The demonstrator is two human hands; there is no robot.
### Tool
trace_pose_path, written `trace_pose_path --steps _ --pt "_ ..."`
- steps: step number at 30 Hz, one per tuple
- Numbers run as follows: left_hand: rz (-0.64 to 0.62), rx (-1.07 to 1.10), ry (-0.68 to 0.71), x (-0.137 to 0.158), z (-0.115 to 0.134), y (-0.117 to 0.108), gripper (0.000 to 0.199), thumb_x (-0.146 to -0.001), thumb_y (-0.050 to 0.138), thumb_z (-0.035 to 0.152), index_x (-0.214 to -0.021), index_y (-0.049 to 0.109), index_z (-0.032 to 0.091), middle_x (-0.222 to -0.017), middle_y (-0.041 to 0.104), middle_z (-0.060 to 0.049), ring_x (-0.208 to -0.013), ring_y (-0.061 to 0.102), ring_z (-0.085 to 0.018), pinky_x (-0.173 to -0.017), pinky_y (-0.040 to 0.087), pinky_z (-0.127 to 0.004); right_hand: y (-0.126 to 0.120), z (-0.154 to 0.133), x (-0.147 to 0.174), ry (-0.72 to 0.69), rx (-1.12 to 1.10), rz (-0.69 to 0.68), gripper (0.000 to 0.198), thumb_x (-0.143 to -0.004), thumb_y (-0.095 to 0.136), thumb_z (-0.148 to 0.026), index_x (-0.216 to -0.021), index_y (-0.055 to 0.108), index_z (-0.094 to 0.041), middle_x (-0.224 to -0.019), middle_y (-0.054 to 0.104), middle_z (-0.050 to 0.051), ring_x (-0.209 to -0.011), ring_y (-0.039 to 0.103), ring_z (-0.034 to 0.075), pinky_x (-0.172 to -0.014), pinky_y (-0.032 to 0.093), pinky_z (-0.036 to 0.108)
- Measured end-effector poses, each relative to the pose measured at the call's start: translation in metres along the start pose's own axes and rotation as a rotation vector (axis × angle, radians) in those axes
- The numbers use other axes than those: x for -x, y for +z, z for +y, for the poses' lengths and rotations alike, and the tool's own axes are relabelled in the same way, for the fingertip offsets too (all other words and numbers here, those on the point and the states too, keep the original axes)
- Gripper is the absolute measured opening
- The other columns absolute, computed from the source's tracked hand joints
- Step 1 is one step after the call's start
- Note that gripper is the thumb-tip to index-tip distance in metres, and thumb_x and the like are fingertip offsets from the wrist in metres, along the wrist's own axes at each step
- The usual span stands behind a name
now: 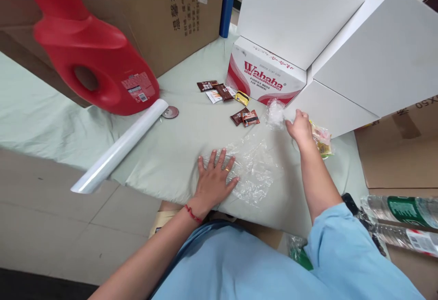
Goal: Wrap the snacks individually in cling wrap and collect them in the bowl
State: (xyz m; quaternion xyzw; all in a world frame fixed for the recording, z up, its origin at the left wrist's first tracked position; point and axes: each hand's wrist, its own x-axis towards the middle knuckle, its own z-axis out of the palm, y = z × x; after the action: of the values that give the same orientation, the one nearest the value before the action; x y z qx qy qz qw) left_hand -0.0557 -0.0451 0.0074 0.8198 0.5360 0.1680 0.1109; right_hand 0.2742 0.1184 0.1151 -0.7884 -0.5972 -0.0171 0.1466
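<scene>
My left hand (216, 177) lies flat with fingers spread, pressing the edge of a thin clear plastic bag (256, 172) on the cloth-covered table. Further right, my right hand (301, 129) has its fingers curled in; what they hold, if anything, is hidden. Just left of it sits a crumpled wad of clear plastic (274, 114). Several small snack packets (321, 138) lie to its right, partly behind the wrist. Beyond the bag are brown sachets (224, 92), a yellow sachet (242, 98) and an orange-red sachet (251, 118).
A red detergent jug (99, 58) stands at the left by a large cardboard box (153, 12). A white roll (119, 147) overhangs the front edge, beside a small round disc (170, 112). A Wahaha box (267, 74) and white boxes (369, 54) stand behind; bottles (407, 211) lie right.
</scene>
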Motion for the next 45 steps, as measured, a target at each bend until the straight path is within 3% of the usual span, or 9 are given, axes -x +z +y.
trace_pose_path --steps 5,9,15,20,25,30,34,39,45 --pt "0.040 0.000 -0.050 0.001 0.002 0.004 0.067 -0.099 0.060 0.055 -0.161 0.049 0.031 -0.177 0.029 -0.015 -0.159 0.028 -0.051 -0.121 0.013 -0.083 -0.028 -0.039 0.116 -0.416 -0.392 0.198 0.033 -0.106 0.049 -0.033 -0.131 0.068 -0.024 -0.126 0.070 0.014 -0.119 0.067 0.029 -0.105 0.057 0.047" --pt "0.023 0.008 -0.059 0.001 0.002 -0.001 0.067 -0.101 0.057 0.054 -0.162 0.047 0.030 -0.178 0.026 -0.016 -0.161 0.025 -0.050 -0.120 0.013 -0.086 -0.001 -0.049 0.227 -0.815 -0.410 -0.161 0.044 -0.106 0.052 -0.026 -0.149 0.061 -0.027 -0.155 0.060 0.013 -0.145 0.055 0.029 -0.121 0.048 0.052" --pt "0.020 0.045 -0.095 0.004 -0.016 -0.006 0.058 -0.106 0.045 0.047 -0.158 0.052 0.021 -0.174 0.034 -0.020 -0.160 0.035 -0.040 -0.126 0.025 -0.073 0.032 0.004 0.303 -0.802 -0.309 -0.509 0.058 -0.106 0.060 -0.038 -0.162 0.049 -0.024 -0.168 0.046 0.012 -0.159 0.038 0.029 -0.129 0.039 0.055" --pt "0.016 0.148 -0.208 0.005 -0.038 -0.015 0.060 -0.107 0.040 0.050 -0.149 0.057 0.011 -0.170 0.040 -0.022 -0.156 0.043 -0.038 -0.125 0.040 -0.057 0.014 0.039 0.309 -0.745 -0.439 -0.529 0.048 -0.106 0.060 -0.034 -0.153 0.060 -0.026 -0.161 0.056 0.011 -0.155 0.046 0.028 -0.126 0.042 0.057" --pt "-0.071 0.022 -0.287 -0.010 -0.054 -0.055 0.050 -0.102 0.048 0.051 -0.128 0.072 0.017 -0.159 0.054 -0.018 -0.132 0.063 -0.040 -0.105 0.058 -0.057 0.006 0.056 0.294 -0.705 -0.550 -0.542 0.030 -0.106 0.056 -0.024 -0.127 0.077 -0.028 -0.144 0.071 0.009 -0.146 0.057 0.027 -0.124 0.044 0.058" --pt "0.043 -0.123 -0.034 -0.042 -0.026 -0.082 0.038 -0.102 0.050 0.037 -0.120 0.075 0.015 -0.150 0.060 -0.022 -0.134 0.056 -0.041 -0.108 0.052 -0.060 0.006 0.067 0.278 -0.654 -0.549 -0.492 0.033 -0.105 0.055 -0.021 -0.130 0.077 -0.028 -0.134 0.076 0.010 -0.139 0.064 0.028 -0.123 0.043 0.063" --pt "-0.128 -0.063 0.273 -0.069 -0.004 -0.057 0.046 -0.108 0.042 0.037 -0.143 0.065 0.019 -0.163 0.054 -0.013 -0.152 0.046 -0.032 -0.127 0.034 -0.057 0.003 0.072 0.268 -0.688 -0.530 -0.460 0.036 -0.105 0.054 -0.018 -0.132 0.076 -0.029 -0.135 0.076 0.009 -0.139 0.064 0.027 -0.125 0.042 0.063" --pt "-0.235 -0.056 0.144 -0.073 -0.023 -0.015 0.056 -0.110 0.033 0.041 -0.162 0.047 0.024 -0.172 0.039 -0.015 -0.160 0.038 -0.031 -0.130 0.012 -0.067 -0.021 0.102 0.277 -0.634 -0.488 -0.486 0.039 -0.104 0.055 -0.019 -0.135 0.075 -0.031 -0.136 0.076 0.009 -0.135 0.067 0.028 -0.125 0.044 0.061" --pt "-0.204 -0.056 0.125 -0.064 -0.033 -0.008 0.065 -0.109 0.039 0.052 -0.169 0.032 0.029 -0.176 0.031 -0.014 -0.163 0.031 -0.030 -0.132 0.004 -0.066 -0.052 0.112 0.271 -0.366 -0.627 -0.433 0.029 -0.105 0.059 -0.029 -0.121 0.081 -0.037 -0.112 0.083 0.005 -0.109 0.079 0.030 -0.098 0.067 0.052"
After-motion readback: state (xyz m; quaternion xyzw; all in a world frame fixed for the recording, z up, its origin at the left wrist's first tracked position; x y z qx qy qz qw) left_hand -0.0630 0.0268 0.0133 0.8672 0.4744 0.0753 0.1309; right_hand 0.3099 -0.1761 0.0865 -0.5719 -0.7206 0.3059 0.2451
